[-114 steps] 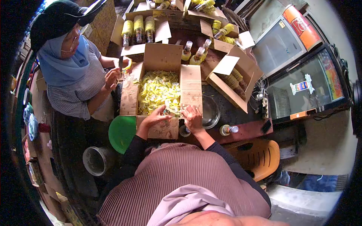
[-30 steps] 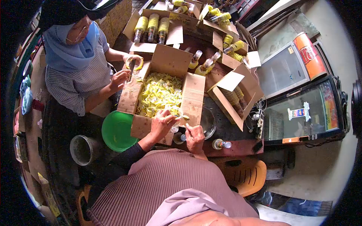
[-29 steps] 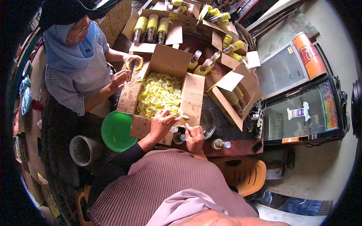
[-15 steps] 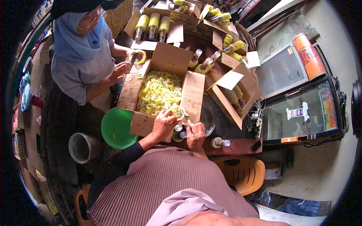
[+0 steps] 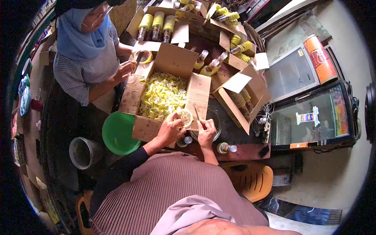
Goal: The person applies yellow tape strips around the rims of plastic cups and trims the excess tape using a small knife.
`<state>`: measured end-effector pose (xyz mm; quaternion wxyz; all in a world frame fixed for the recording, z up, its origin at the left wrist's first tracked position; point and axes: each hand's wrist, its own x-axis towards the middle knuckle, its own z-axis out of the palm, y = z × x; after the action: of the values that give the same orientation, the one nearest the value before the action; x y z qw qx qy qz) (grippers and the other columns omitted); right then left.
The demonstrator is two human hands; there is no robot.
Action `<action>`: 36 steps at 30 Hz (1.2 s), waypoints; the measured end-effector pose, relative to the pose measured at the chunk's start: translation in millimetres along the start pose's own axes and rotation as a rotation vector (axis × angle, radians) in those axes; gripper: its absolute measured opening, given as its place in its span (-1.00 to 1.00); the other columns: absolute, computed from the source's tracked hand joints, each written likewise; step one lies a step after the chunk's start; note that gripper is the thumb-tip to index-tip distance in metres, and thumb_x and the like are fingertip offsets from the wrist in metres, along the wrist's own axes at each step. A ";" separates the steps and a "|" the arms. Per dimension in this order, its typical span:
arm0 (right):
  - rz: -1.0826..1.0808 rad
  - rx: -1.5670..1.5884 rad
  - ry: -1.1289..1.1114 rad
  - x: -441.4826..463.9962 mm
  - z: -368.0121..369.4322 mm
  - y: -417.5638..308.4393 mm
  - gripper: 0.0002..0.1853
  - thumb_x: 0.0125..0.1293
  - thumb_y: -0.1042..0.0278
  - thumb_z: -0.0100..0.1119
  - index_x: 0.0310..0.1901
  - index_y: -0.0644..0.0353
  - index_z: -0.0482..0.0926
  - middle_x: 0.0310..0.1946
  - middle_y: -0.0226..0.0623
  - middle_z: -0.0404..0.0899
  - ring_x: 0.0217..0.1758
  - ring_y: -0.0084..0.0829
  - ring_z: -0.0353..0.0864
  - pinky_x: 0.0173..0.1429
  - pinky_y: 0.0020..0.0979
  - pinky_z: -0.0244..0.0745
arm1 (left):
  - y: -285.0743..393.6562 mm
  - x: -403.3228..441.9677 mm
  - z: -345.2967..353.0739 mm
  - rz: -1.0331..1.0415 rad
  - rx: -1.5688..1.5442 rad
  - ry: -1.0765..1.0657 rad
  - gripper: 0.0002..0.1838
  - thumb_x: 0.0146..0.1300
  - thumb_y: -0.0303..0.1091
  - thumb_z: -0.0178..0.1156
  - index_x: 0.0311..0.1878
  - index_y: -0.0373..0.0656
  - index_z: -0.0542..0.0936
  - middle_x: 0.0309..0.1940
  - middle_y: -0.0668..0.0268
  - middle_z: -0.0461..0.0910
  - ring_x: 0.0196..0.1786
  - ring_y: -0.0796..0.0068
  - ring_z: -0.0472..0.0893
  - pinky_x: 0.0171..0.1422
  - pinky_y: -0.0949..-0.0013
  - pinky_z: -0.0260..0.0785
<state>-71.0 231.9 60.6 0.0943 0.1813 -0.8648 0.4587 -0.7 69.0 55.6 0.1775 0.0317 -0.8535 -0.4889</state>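
Observation:
My left hand [image 5: 170, 129] grips a pale, yellowish ring-shaped piece [image 5: 189, 123] over the near right corner of a cardboard box [image 5: 141, 128]; its exact kind is unclear. Yellow and whitish scraps [image 5: 162, 98] fill that box. Closed around a slim knife [image 5: 196, 112], my right hand [image 5: 206, 134] is just right of the ring, blade pointing up and away. The blade stands apart from the ring. Close below my hands, a bottle [image 5: 184, 141] is partly hidden, and another bottle [image 5: 226, 148] lies to the right. Behind my right hand is a clear round bowl [image 5: 216, 124].
Across the box's left side, a co-worker [image 5: 88, 58] holds a knife and a yellow ring [image 5: 148, 57]. A green basin [image 5: 117, 135] and grey bucket [image 5: 82, 153] are at left. Cartons [image 5: 239, 115] of yellow-wrapped bottles and several loose bottles [image 5: 211, 67] stand beyond. A glass-door fridge [image 5: 309, 117] is at right.
My right hand has moved slightly right, and the knife has come away from the ring with its blade raised. The ring now faces me more openly in my left hand.

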 end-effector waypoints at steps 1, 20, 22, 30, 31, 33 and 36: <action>-0.004 0.009 -0.009 -2.4 -0.9 0.1 -0.90 0.11 0.56 0.25 -0.30 0.26 0.63 -0.43 -0.23 0.44 -0.38 -0.35 0.52 -0.30 -0.35 0.43 | -2.2 1.3 -1.0 -0.004 0.001 -0.001 -0.82 0.01 -0.32 0.31 -0.34 -0.16 0.59 -0.19 0.16 0.50 -0.10 0.09 0.54 -0.07 0.16 0.45; -0.339 -0.249 -0.034 -7.6 -7.8 -21.2 -0.80 0.03 0.60 0.27 -0.26 0.21 0.64 -0.47 -0.25 0.40 -0.35 -0.24 0.46 -0.26 -0.26 0.38 | -16.5 10.1 7.7 0.192 0.178 0.061 -0.87 0.11 -0.43 0.26 -0.38 -0.20 0.49 -0.21 0.16 0.43 -0.02 0.04 0.38 0.08 0.05 0.27; -0.353 -0.279 -0.032 -7.1 -6.4 -20.0 -0.81 0.03 0.60 0.27 -0.26 0.21 0.63 -0.46 -0.24 0.40 -0.34 -0.23 0.47 -0.24 -0.26 0.39 | -18.7 7.6 12.2 0.205 0.191 0.065 -0.88 0.10 -0.48 0.24 -0.35 -0.22 0.47 -0.20 0.13 0.42 -0.05 0.04 0.38 0.04 0.09 0.30; -0.309 -0.328 -0.061 -3.8 9.2 -9.7 -0.85 0.04 0.52 0.27 -0.29 0.19 0.61 -0.42 -0.27 0.43 -0.29 -0.25 0.52 -0.18 -0.26 0.47 | -29.9 4.7 16.1 0.216 0.113 0.013 -0.90 0.08 -0.54 0.17 -0.33 -0.24 0.47 -0.17 0.08 0.39 -0.05 0.01 0.39 0.03 0.09 0.32; -0.310 -0.328 -0.059 -3.5 10.9 -9.7 -0.85 0.04 0.52 0.27 -0.29 0.19 0.61 -0.42 -0.27 0.43 -0.29 -0.25 0.52 -0.18 -0.26 0.47 | -31.1 4.2 16.7 0.215 0.118 -0.001 -0.90 0.08 -0.55 0.16 -0.32 -0.24 0.47 -0.17 0.07 0.39 -0.05 0.00 0.40 0.03 0.09 0.33; -0.122 -0.168 -0.109 -3.9 15.5 -8.2 -0.89 0.07 0.51 0.24 -0.31 0.22 0.61 -0.40 -0.23 0.45 -0.27 -0.19 0.54 -0.16 -0.23 0.48 | -36.4 3.7 18.3 0.229 0.098 0.001 -0.91 0.09 -0.55 0.16 -0.32 -0.25 0.47 -0.18 0.07 0.40 -0.06 0.01 0.41 0.01 0.09 0.34; -0.035 -0.094 -0.117 -6.6 25.9 3.6 -0.90 0.10 0.51 0.21 -0.31 0.24 0.61 -0.37 -0.19 0.47 -0.25 -0.15 0.56 -0.17 -0.22 0.48 | -44.6 3.5 16.4 0.244 0.063 -0.016 -0.92 0.10 -0.55 0.15 -0.32 -0.27 0.46 -0.21 0.06 0.41 -0.07 0.01 0.43 -0.01 0.10 0.35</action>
<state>-66.2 213.8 41.3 0.0600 0.2183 -0.8860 0.4046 -14.8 58.5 11.2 0.2279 -0.0709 -0.8673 -0.4369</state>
